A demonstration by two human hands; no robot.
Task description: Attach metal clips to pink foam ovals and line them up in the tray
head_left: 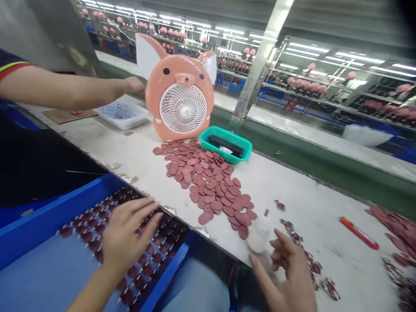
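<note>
My left hand (128, 229) hovers above a blue tray (48, 229), its fingers stretched out and nothing visible in them. Rows of small dark-red oval parts (152, 255) with light tips lie in that tray. At the front edge of the bench, a small translucent white bottle with a thin dark tip (259, 234) stands just beyond my right hand (287, 273). The thumb and fingers of that hand are apart and look free of the bottle. Beside the bottle spreads a pile of flat reddish-brown oval pieces (211, 186).
A pink pig-shaped fan (185, 95) stands behind the pile, next to a green basket (240, 157) of dark items. A co-worker's arm (74, 89) reaches over a white tub (130, 123). To the right are a red pen (359, 233), wire bundles (329, 288) and more ovals (394, 223).
</note>
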